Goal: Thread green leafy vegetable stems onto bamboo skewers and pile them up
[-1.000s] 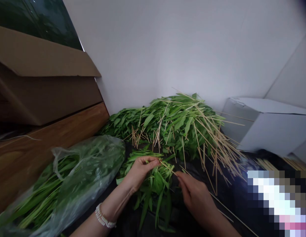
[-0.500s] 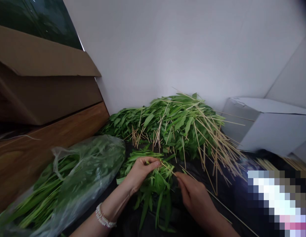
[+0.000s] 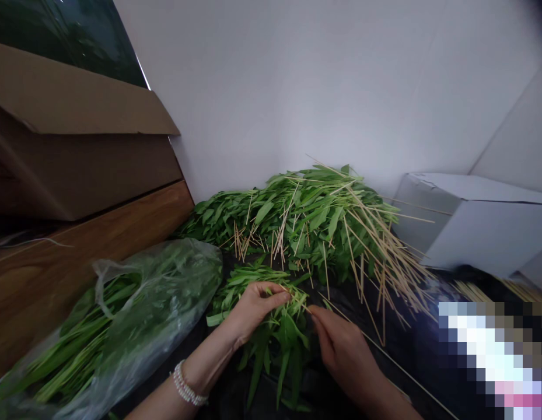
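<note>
Head view has your left hand (image 3: 253, 306) closed on a bunch of greens (image 3: 282, 335). Your thumb and fingers are pinched over the stems at its top, and the leaves hang down toward you. Your right hand (image 3: 343, 350) meets it from the other side, fingertips drawn narrow on a skewer (image 3: 300, 300). Its pale tip sits among the stems just beside your left fingertips. The bunch lies low in the middle, over the dark sheet (image 3: 411, 350), between your two hands. The leaves and your right fingers hide the rest of the skewer.

Right behind the bunch, a pile of skewered greens (image 3: 314, 221) is heaped against the white wall. Its sticks fan out down to the right, and the nearest ones come close to your right hand. One long loose stick (image 3: 387, 357) lies on the sheet just beside your right wrist.

On your left, a clear plastic bag (image 3: 135, 309) of more greens lies near your left forearm, against a wooden ledge (image 3: 100, 245). A cardboard box (image 3: 78, 151) sits on that ledge. On your right, well apart from the hands, stands a white box (image 3: 472, 227) with spare sticks (image 3: 472, 290) lying in front of it. A beaded bracelet (image 3: 188, 386) circles your left wrist.
</note>
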The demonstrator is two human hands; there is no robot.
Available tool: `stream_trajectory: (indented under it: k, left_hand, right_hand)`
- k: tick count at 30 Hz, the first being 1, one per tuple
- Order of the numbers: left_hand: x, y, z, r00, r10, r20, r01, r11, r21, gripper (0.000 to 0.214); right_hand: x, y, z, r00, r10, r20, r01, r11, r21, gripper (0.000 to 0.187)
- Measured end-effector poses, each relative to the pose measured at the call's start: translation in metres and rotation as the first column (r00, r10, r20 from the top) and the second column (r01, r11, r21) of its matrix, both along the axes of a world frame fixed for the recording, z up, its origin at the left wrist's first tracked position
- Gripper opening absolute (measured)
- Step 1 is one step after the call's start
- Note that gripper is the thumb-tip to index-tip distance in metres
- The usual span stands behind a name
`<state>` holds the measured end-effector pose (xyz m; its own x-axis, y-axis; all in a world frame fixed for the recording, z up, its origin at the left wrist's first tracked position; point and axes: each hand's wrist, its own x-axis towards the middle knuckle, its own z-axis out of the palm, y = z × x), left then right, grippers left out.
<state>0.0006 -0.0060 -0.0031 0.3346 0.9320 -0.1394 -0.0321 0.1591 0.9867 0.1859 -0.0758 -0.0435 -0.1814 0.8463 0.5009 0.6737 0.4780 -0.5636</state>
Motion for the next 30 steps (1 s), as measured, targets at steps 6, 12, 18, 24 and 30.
stream_trajectory:
  k: [6, 12, 18, 24, 30]
  left_hand:
    - [-0.001, 0.002, 0.001, 1.0, -0.004, 0.017, 0.003, 0.997, 0.072, 0.027]
    - [-0.011, 0.007, 0.008, 0.987, -0.16, 0.012, 0.159, 0.985, 0.074, 0.051]
    - [-0.009, 0.006, 0.008, 0.99, -0.142, -0.013, 0.143, 0.988, 0.054, 0.04]
    - [-0.005, 0.007, 0.007, 0.992, 0.04, 0.119, -0.041, 0.999, 0.004, 0.034]
    - [-0.007, 0.009, 0.003, 0.99, 0.073, 0.122, -0.07, 0.997, -0.025, 0.035]
  right_hand:
    - [0.003, 0.001, 0.004, 0.998, -0.06, 0.035, 0.058, 0.997, 0.058, 0.03]
    - [0.01, 0.003, 0.004, 0.98, -0.184, 0.073, 0.176, 0.979, 0.101, 0.026]
    - [0.009, 0.003, 0.003, 0.985, -0.15, 0.087, 0.142, 0.986, 0.092, 0.026]
    - [0.009, 0.003, 0.003, 0.987, -0.109, 0.115, 0.101, 0.992, 0.081, 0.028]
    - [0.009, 0.002, 0.003, 0.988, -0.105, 0.115, 0.094, 0.991, 0.101, 0.027]
